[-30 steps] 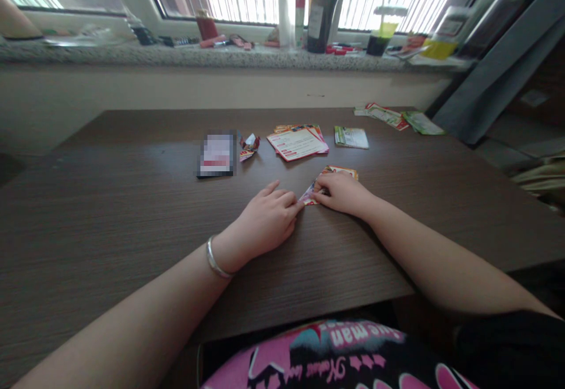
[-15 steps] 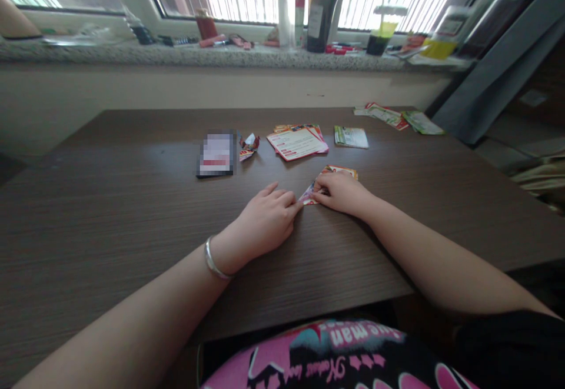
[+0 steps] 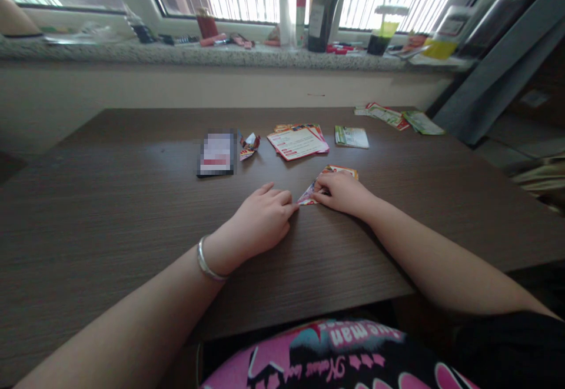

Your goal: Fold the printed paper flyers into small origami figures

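Note:
A folded piece of colorful printed paper (image 3: 341,170) lies flat on the brown table, its pointed end toward the left. My right hand (image 3: 346,193) rests on it with bent fingers pressing it down, covering much of its middle. To the left, my left hand (image 3: 265,218) lies on the table, a silver bangle on its wrist. Its index fingertip is at the paper's left point, and the other fingers are loosely apart. Beyond the hands is a small folded paper shape (image 3: 250,145), red and white. Nearby lies a stack of printed sheets (image 3: 298,143).
A phone-like device (image 3: 216,153) with a blurred-out screen lies at left. Small green-and-white papers (image 3: 351,137) lie right of the stack, with more leaflets (image 3: 388,116) near the back right edge. Bottles (image 3: 324,15) and small items line the stone windowsill (image 3: 265,57).
My left hand has slid slightly left, its fingertip moving along to the paper's point. My right hand and the paper stay in place.

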`<action>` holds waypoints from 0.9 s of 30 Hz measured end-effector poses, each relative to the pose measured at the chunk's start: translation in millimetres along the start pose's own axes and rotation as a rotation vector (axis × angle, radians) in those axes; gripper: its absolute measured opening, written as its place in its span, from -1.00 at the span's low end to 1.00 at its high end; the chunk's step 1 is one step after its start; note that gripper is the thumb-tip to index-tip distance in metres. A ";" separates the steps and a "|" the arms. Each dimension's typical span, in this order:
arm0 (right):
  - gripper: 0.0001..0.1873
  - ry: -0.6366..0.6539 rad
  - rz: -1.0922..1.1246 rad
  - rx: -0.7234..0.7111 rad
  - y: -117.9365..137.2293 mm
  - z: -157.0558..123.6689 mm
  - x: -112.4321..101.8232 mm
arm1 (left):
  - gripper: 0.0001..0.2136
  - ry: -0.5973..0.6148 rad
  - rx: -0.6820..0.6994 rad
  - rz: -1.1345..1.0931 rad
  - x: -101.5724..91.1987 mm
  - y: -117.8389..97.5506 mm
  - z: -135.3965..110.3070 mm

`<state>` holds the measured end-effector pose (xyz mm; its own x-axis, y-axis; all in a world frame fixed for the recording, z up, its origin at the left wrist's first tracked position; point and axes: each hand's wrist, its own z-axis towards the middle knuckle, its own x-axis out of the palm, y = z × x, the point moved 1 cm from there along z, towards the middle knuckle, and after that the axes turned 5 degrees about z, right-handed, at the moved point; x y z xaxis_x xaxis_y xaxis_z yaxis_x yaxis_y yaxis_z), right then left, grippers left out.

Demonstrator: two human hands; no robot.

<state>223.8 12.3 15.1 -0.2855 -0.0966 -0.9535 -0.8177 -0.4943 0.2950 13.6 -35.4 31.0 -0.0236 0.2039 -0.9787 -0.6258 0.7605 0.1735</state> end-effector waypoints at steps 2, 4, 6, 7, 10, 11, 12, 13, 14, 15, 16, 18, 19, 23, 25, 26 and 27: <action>-0.73 0.009 -0.003 0.008 0.4 -0.1 -0.4 | -0.65 0.004 0.005 -0.005 -1.1 0.9 0.0; -0.73 0.010 -0.002 0.014 0.7 -0.3 -0.7 | -0.67 0.016 0.003 -0.011 -2.4 2.1 -0.2; -0.74 0.006 0.005 0.013 0.6 -0.8 -0.7 | -0.70 0.023 -0.004 -0.021 -3.7 3.7 -0.6; -0.75 0.003 0.009 0.011 0.4 -1.2 -0.7 | -0.71 0.024 -0.006 -0.027 -4.3 4.6 -0.9; -0.77 -0.008 0.013 0.000 -0.2 -2.3 -0.7 | -0.73 0.030 -0.004 -0.046 -5.7 8.0 -2.0; -0.78 -0.011 0.014 -0.002 -0.4 -2.6 -0.8 | -0.73 0.034 -0.005 -0.056 -5.8 9.4 -2.2; -0.78 -0.012 0.014 -0.002 -0.6 -3.0 -0.9 | -0.73 0.041 -0.009 -0.069 -5.6 10.9 -2.4; -0.79 -0.012 0.015 -0.003 -0.8 -3.2 -1.0 | -0.73 0.044 -0.016 -0.085 -5.1 12.5 -2.4; -0.79 -0.010 0.017 -0.003 -1.0 -3.4 -1.0 | -0.73 0.044 -0.022 -0.102 -4.3 14.1 -2.3; -0.79 -0.009 0.018 -0.002 -1.3 -3.6 -0.9 | -0.74 0.039 -0.027 -0.120 -3.1 15.7 -2.1; -0.79 -0.010 0.021 -0.002 -1.6 -3.7 -0.6 | -0.74 0.029 -0.031 -0.137 -1.6 17.1 -1.8; -0.78 -0.016 0.031 -0.011 -1.9 -3.7 0.5 | -0.75 -0.011 -0.033 -0.178 2.2 19.0 -1.0; -0.78 -0.022 0.039 -0.022 -1.9 -3.5 1.2 | -0.74 -0.034 -0.025 -0.202 4.4 19.3 -0.7; -0.76 -0.064 0.085 -0.093 -0.4 -2.2 4.2 | -0.63 -0.084 0.044 -0.239 12.7 16.8 -0.4; -0.78 -0.105 0.084 -0.130 -0.2 -1.6 4.6 | -0.62 -0.085 0.057 -0.202 14.5 14.4 -0.8; -0.80 -0.139 0.071 -0.154 -0.4 -1.4 4.3 | -0.62 -0.081 0.055 -0.181 14.4 13.2 -1.0; -0.82 -0.182 0.050 -0.185 -0.7 -1.5 3.9 | -0.62 -0.073 0.050 -0.162 13.5 11.9 -1.1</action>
<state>224.0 11.0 11.1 -0.4220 0.0235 -0.9063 -0.6996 -0.6442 0.3091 5.0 -24.2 19.7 0.1319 0.1187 -0.9841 -0.5776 0.8160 0.0210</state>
